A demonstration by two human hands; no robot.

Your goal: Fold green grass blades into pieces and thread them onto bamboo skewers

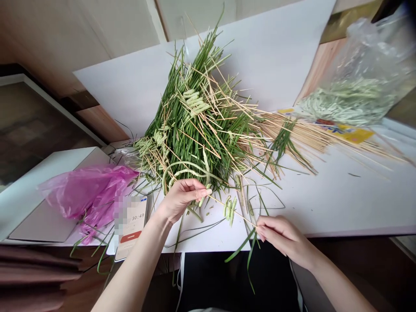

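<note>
My left hand (183,199) pinches a long pale-green bean (206,164), whose length loops back over the pile behind it. A thin bamboo skewer (244,216) reaches my left fingertips; its other end sits in the closed fingers of my right hand (281,236). Several short bean pieces (229,209) are threaded side by side midway along this skewer. Green leaf blades (242,248) hang beside my right fingers; whether those fingers hold them too, I cannot tell. Behind both hands rises a heap of chive-like green leaves (191,130), with skewers and bean-threaded sticks (196,102) on top.
Loose bamboo skewers (302,132) spread rightward from the heap. A clear bag of pale-green pieces (354,99) stands at the back right. On the left lie a pink plastic bag (94,190) and a phone (131,227) showing a timer. White board (276,56) leans behind.
</note>
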